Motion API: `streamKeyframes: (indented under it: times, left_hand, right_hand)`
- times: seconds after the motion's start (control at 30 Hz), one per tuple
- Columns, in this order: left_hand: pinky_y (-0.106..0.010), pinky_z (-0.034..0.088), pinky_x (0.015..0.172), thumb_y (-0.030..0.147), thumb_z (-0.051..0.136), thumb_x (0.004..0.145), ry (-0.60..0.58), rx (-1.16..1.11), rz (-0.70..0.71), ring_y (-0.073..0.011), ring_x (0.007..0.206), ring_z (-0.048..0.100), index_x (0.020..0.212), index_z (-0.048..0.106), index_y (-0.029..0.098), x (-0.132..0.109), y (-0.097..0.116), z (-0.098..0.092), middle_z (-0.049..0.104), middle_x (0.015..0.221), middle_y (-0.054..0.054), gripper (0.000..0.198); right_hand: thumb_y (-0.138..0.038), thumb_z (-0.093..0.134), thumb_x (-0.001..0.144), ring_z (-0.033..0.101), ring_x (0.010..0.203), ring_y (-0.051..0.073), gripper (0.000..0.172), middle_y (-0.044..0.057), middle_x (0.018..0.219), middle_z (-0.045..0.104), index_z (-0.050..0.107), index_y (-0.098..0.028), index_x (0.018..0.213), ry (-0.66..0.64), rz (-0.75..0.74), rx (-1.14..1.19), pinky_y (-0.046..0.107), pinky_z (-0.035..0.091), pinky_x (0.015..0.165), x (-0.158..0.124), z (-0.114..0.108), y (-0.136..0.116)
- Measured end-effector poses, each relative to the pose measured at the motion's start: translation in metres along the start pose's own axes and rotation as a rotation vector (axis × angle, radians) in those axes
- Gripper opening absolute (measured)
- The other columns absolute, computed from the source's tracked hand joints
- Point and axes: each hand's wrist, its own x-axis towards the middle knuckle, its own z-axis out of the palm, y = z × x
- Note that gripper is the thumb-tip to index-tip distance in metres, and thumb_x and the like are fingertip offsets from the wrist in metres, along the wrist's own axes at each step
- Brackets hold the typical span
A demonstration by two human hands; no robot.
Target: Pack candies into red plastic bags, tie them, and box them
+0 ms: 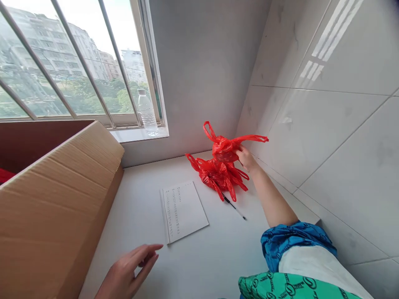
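My right hand [245,158] grips a red plastic bag [226,148] with its handles sticking out, just above or on a heap of more red plastic bags [220,176] near the wall. Part of the fingers is hidden behind the bag. Partly under the heap lies a black pen [235,207], its tip end pointing toward me. To the left of the pen is a white notebook [186,212] with lines of writing. My left hand [132,265] hovers over the white table in front of the notebook, thumb and forefinger apart, holding nothing.
A large cardboard box [62,207] stands open at the left, something red inside it. On the window sill is a clear plastic bottle [147,114], beside metal window bars [84,62]. Tiled wall [330,137] bounds the white table [137,207] at the right.
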Motion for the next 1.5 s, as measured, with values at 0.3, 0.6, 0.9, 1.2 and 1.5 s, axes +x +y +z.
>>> streamKeyframes:
  times: [0.3,0.6,0.9,1.2,1.5]
  left_hand:
    - [-0.032,0.057,0.081,0.043,0.052,0.097,0.626,-0.302,-0.136,-0.0196,0.1,0.065,0.122,0.059,0.021,0.087,0.025,-0.02,0.066,0.119,-0.009,0.034]
    - [-0.03,0.05,0.076,0.047,0.061,0.092,0.076,-0.003,-0.023,-0.0185,0.092,0.063,0.111,0.064,0.025,0.08,0.031,0.024,0.067,0.108,-0.003,0.029]
    - [-0.027,0.042,0.068,0.032,0.052,0.096,0.245,0.106,0.072,-0.0146,0.071,0.057,0.082,0.066,0.021,0.088,0.02,0.02,0.068,0.077,-0.001,0.023]
    - [-0.028,0.052,0.073,0.038,0.051,0.097,0.487,-0.141,-0.208,-0.02,0.102,0.066,0.114,0.062,0.022,0.068,0.012,-0.012,0.068,0.114,-0.006,0.026]
    - [-0.031,0.046,0.071,0.027,0.047,0.1,0.142,0.492,0.177,-0.0196,0.088,0.063,0.103,0.067,0.025,0.096,0.025,0.015,0.071,0.1,-0.003,0.02]
  right_hand:
    - [-0.038,0.048,0.093,0.068,0.083,0.019,0.029,0.004,0.097,0.071,0.066,-0.022,0.109,-0.599,-0.072,0.639,0.032,0.056,0.074,-0.098,0.132,-0.058]
    - [-0.023,0.055,0.087,0.062,0.082,0.018,0.02,0.006,0.105,0.065,0.057,-0.021,0.107,-0.119,-0.251,0.232,0.032,0.051,0.071,-0.114,0.124,-0.054]
    - [-0.031,0.054,0.098,0.064,0.079,0.018,0.017,0.005,0.098,0.07,0.065,-0.023,0.108,-0.346,-0.445,0.193,0.031,0.05,0.068,-0.143,0.101,-0.068]
    - [-0.023,0.058,0.088,0.06,0.086,0.019,0.005,0.002,0.093,0.063,0.061,-0.024,0.092,-0.342,-0.334,0.201,0.032,0.049,0.074,-0.128,0.082,-0.056]
    - [-0.035,0.065,0.094,0.059,0.092,0.023,0.011,0.002,0.091,0.071,0.067,-0.024,0.096,-0.207,-0.546,-0.139,0.038,0.036,0.086,-0.144,0.117,-0.08]
